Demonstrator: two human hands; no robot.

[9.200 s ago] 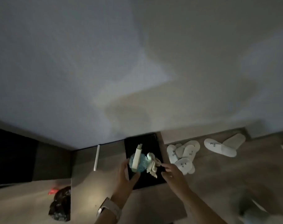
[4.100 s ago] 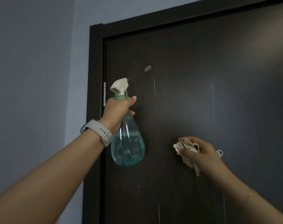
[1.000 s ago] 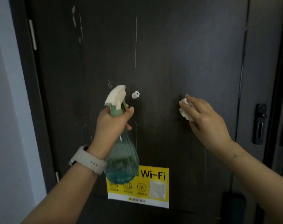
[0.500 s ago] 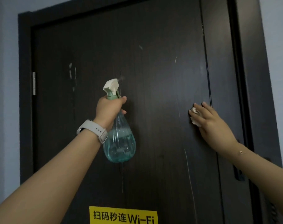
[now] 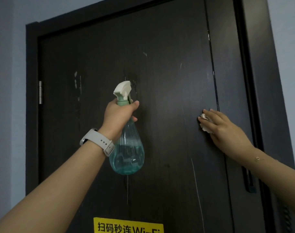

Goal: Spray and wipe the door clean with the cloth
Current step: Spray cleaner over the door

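The left hand (image 5: pixel 119 114) was raised in front of the dark door (image 5: pixel 160 47), its grip closed round the green neck of the spray bottle (image 5: pixel 126 148), fingers wrapped forward and a fingertip near the trigger. The bottle hung upright below the fist, its clear teardrop body holding blue-green liquid in the lower part, and its pale nozzle (image 5: pixel 123 88) pointed toward the door panel. A pale watch strap (image 5: pixel 99 144) circled the left wrist. To the right, the right hand (image 5: pixel 222 126) pressed the cloth (image 5: pixel 204 122) flat against the door near its right edge; the fingers lay mostly straight over the crumpled pale cloth, of which only a small part showed past the fingertips and below the palm, so whether the thumb was also pinching it could not be told. The door surface carried whitish smears (image 5: pixel 76 84) at upper left and thin pale vertical streaks, one below the bottle and one lower right. A metal hinge (image 5: pixel 40 92) sat on the left edge of the frame. A yellow sticker (image 5: pixel 128 226) with black characters was at the bottom, cut off by the view. Grey-blue wall (image 5: pixel 7 98) flanked the frame on both sides.
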